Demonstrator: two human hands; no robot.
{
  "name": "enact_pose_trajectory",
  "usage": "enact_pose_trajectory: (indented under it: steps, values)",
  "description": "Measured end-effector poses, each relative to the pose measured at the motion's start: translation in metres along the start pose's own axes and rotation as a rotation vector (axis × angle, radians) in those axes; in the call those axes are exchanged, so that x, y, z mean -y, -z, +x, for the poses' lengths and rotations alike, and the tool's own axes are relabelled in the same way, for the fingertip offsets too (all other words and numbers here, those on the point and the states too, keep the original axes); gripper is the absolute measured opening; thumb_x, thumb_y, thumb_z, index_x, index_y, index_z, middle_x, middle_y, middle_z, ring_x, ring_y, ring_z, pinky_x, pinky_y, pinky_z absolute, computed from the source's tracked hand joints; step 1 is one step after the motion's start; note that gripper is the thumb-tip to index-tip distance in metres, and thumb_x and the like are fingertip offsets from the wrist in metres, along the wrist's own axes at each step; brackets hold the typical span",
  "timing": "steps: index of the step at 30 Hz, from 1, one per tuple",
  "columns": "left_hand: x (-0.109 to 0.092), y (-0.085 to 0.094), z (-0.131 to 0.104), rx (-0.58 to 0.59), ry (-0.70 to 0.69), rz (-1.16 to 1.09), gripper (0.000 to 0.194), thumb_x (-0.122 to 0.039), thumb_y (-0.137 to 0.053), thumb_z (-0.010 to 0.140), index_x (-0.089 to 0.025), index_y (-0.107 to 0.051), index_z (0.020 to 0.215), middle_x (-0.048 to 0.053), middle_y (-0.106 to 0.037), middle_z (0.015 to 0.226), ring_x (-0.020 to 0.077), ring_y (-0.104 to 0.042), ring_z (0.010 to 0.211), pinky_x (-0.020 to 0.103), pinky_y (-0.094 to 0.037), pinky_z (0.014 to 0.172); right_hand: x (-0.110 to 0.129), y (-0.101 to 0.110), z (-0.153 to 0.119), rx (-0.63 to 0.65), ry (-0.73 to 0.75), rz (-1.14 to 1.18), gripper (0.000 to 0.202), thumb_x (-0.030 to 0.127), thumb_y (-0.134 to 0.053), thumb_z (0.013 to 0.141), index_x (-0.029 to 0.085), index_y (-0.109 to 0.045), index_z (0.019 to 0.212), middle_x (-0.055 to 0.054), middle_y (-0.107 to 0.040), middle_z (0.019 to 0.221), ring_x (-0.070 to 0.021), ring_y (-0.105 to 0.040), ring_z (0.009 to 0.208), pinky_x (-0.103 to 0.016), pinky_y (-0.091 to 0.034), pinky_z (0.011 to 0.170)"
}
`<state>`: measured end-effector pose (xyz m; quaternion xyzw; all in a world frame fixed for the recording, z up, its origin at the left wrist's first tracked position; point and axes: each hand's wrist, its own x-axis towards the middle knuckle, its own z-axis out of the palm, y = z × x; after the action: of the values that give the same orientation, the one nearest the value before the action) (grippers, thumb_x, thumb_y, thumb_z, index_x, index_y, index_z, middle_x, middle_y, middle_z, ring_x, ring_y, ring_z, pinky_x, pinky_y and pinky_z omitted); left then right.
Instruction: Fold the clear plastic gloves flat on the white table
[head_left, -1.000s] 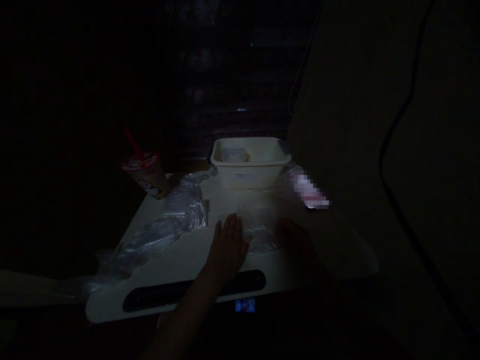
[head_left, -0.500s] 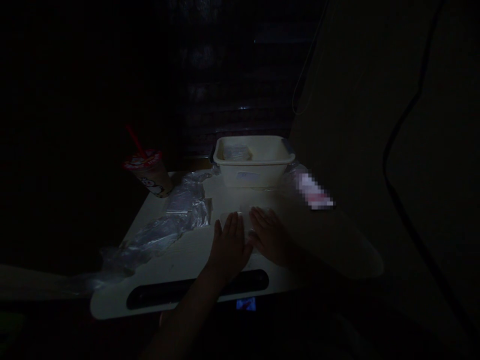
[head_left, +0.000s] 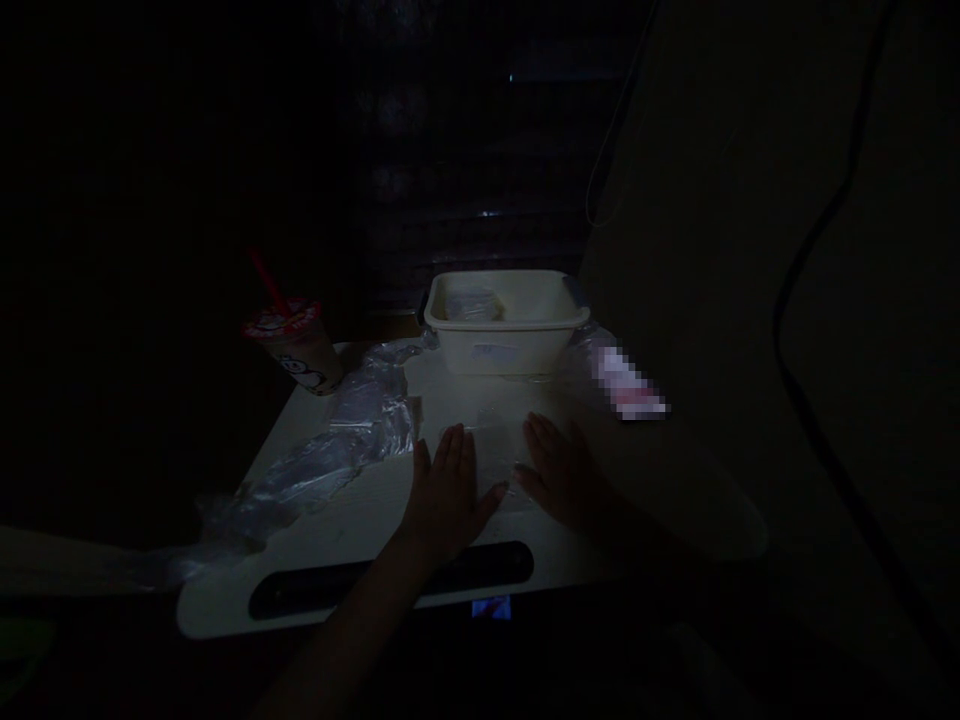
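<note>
On the pale tabletop [head_left: 337, 530] a thin clear plastic bag or sheet [head_left: 495, 445] lies flat between my hands, faint in the dim light. My left hand [head_left: 446, 495] rests palm down at its left side, fingers stretched out and thumb spread toward the middle. To the right, my right hand [head_left: 559, 470] lies palm down with fingers extended and the thumb apart. Both seem to touch the plastic's sides, though its outer edges are hard to make out. Neither hand is closed around anything.
Behind the hands stands a cream plastic bin [head_left: 502, 345] with clear packets [head_left: 472, 303] inside. Crumpled clear plastic [head_left: 352, 430] stretches along the table's left. A drink cup [head_left: 304, 355] with a red straw stands at the back left. A blurred-out item [head_left: 626, 383] lies on the right.
My hands have moved apart: the left slid slightly leftward, the right moved to the right. More of the clear plastic between them now shows.
</note>
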<state>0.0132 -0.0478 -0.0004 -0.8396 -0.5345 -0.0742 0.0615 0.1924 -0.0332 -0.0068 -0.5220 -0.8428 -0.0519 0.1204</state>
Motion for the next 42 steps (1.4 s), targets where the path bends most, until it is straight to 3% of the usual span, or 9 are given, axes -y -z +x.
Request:
enact_pose_trajectory:
  steps: [6, 11, 18, 29, 35, 39, 42]
  values:
    - [0.003, 0.009, 0.009, -0.045, 0.0, -0.066, 0.047, -0.031, -0.021, 0.084, -0.004, -0.031, 0.121, 0.02, -0.032, 0.128, 0.0262, -0.025, 0.12, 0.047, -0.023, 0.094, 0.002, 0.009, 0.006, -0.028, 0.018, 0.011, 0.043, 0.027, -0.021, 0.084, 0.008, -0.038, 0.119, -0.012, -0.036, 0.128, -0.0215, -0.026, 0.119, -0.047, -0.015, 0.096]
    - [-0.004, 0.0, 0.018, -0.023, -0.114, -0.07, 0.044, -0.023, -0.026, 0.082, 0.0, -0.032, 0.12, 0.021, -0.033, 0.127, 0.0255, -0.026, 0.119, 0.041, -0.027, 0.094, 0.016, 0.011, 0.013, 0.014, 0.085, 0.046, 0.045, 0.03, -0.024, 0.083, 0.009, -0.036, 0.121, -0.011, -0.035, 0.128, -0.0213, -0.026, 0.119, -0.045, -0.014, 0.097]
    - [-0.003, -0.005, 0.014, 0.01, -0.077, 0.001, 0.05, -0.031, -0.029, 0.081, 0.002, -0.032, 0.119, 0.024, -0.031, 0.127, 0.0292, -0.023, 0.12, 0.044, -0.022, 0.095, 0.016, -0.001, 0.01, 0.034, 0.061, 0.046, 0.05, 0.038, -0.025, 0.083, 0.008, -0.035, 0.122, -0.014, -0.033, 0.129, -0.024, -0.026, 0.119, -0.048, -0.014, 0.095]
    - [-0.005, -0.005, 0.011, -0.016, 0.023, 0.083, 0.057, -0.043, -0.034, 0.078, -0.008, -0.03, 0.123, 0.024, -0.029, 0.127, 0.0382, -0.022, 0.118, 0.051, -0.02, 0.091, 0.011, -0.003, 0.006, 0.03, -0.019, 0.006, 0.062, 0.051, -0.027, 0.079, 0.006, -0.035, 0.121, -0.017, -0.031, 0.129, -0.0274, -0.025, 0.119, -0.048, -0.017, 0.094]
    - [-0.005, -0.006, 0.011, -0.045, 0.03, 0.064, 0.056, -0.042, -0.035, 0.078, -0.008, -0.03, 0.123, 0.023, -0.031, 0.127, 0.0368, -0.024, 0.117, 0.052, -0.018, 0.091, 0.009, -0.004, 0.007, 0.002, -0.015, 0.025, 0.058, 0.048, -0.029, 0.079, 0.008, -0.037, 0.12, -0.017, -0.034, 0.128, -0.0268, -0.026, 0.119, -0.048, -0.017, 0.094]
    - [-0.005, -0.007, 0.011, -0.069, 0.03, 0.051, 0.055, -0.042, -0.035, 0.078, -0.009, -0.032, 0.122, 0.022, -0.033, 0.126, 0.0362, -0.024, 0.117, 0.053, -0.019, 0.09, -0.001, -0.008, 0.009, -0.017, -0.026, 0.079, 0.046, 0.033, -0.021, 0.085, 0.007, -0.039, 0.118, -0.015, -0.036, 0.127, -0.0217, -0.027, 0.119, -0.042, -0.022, 0.093]
    - [-0.005, -0.007, 0.011, -0.067, 0.028, 0.05, 0.054, -0.042, -0.035, 0.078, -0.009, -0.032, 0.121, 0.023, -0.032, 0.126, 0.0371, -0.025, 0.117, 0.053, -0.02, 0.089, -0.005, -0.008, 0.009, -0.044, -0.024, 0.089, 0.047, 0.03, -0.02, 0.085, 0.004, -0.033, 0.122, -0.015, -0.03, 0.13, -0.0208, -0.023, 0.121, -0.041, -0.022, 0.093]
